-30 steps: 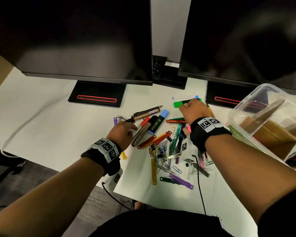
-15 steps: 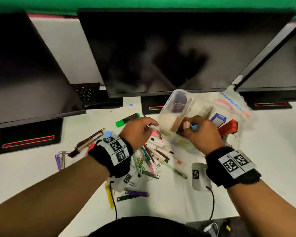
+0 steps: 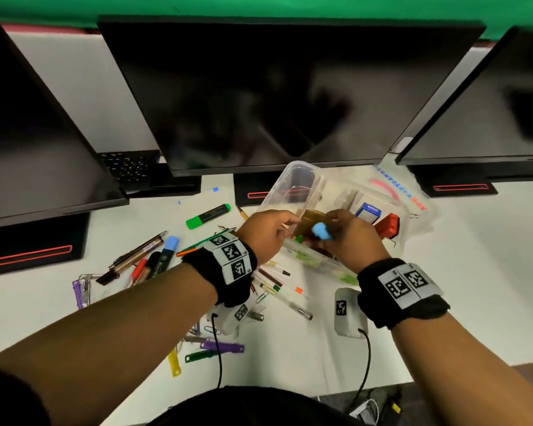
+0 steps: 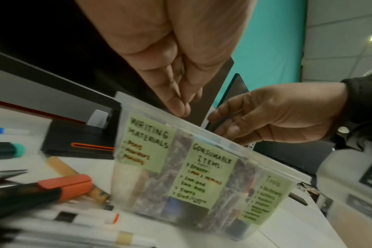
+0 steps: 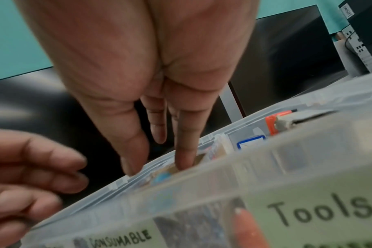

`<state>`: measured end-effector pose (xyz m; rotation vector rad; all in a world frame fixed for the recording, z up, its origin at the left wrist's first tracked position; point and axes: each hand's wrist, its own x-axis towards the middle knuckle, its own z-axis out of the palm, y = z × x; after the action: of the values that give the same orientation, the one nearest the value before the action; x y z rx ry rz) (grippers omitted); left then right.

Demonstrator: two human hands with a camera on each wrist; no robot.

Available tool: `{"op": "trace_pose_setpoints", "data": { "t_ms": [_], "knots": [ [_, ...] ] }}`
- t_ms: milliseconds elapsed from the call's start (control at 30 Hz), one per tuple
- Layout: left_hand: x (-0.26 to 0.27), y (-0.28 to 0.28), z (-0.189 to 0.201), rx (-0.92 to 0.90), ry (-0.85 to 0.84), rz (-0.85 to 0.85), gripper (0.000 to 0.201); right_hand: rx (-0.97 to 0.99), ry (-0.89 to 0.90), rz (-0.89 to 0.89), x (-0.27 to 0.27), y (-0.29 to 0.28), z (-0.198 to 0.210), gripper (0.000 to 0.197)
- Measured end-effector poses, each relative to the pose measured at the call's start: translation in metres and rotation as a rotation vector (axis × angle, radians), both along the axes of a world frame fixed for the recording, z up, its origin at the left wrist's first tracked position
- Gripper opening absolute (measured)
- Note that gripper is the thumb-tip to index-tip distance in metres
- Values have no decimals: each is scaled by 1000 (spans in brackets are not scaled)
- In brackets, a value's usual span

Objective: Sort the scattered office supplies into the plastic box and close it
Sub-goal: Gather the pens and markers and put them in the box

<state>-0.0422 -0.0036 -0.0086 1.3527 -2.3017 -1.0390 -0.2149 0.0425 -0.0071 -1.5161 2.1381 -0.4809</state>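
Hovering over one plastic box point(image 3: 293, 182), two hands; three green labels point(image 4: 204, 174).

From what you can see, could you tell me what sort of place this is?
Probably an office desk: dark monitors stand in a row, pens lie scattered on the white desk, and a labelled plastic box holds supplies.

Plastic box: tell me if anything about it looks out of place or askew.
The plastic box sits tilted, not flat, its left end raised. Pens and a green highlighter lie loose on the desk beside it.
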Motion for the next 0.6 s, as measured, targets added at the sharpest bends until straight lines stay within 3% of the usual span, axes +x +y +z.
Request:
{"op": "trace_pose_setpoints", "data": {
  "t_ms": [67, 167, 300, 433, 500, 600],
  "knots": [
    [18, -2, -5, -12, -1, 64, 35, -6, 8, 4, 0, -2, 1, 41],
    [54, -6, -16, -70, -100, 93, 34, -130, -14, 43, 8, 3, 5, 24],
    [110, -3, -38, -63, -290, 75, 36, -163, -36, 322, 51, 14, 3, 12],
    [157, 8, -58, 6, -459, 2, 34, 145, 160, 593, 84, 20, -40, 32],
    [175, 16, -65, -4, -482, -30, 34, 282, 252, 603, 89, 24, -58, 48],
    [196, 28, -83, -12, -565, -85, 40, 306, 249, 648, 97, 26, -67, 57]
  ]
}}
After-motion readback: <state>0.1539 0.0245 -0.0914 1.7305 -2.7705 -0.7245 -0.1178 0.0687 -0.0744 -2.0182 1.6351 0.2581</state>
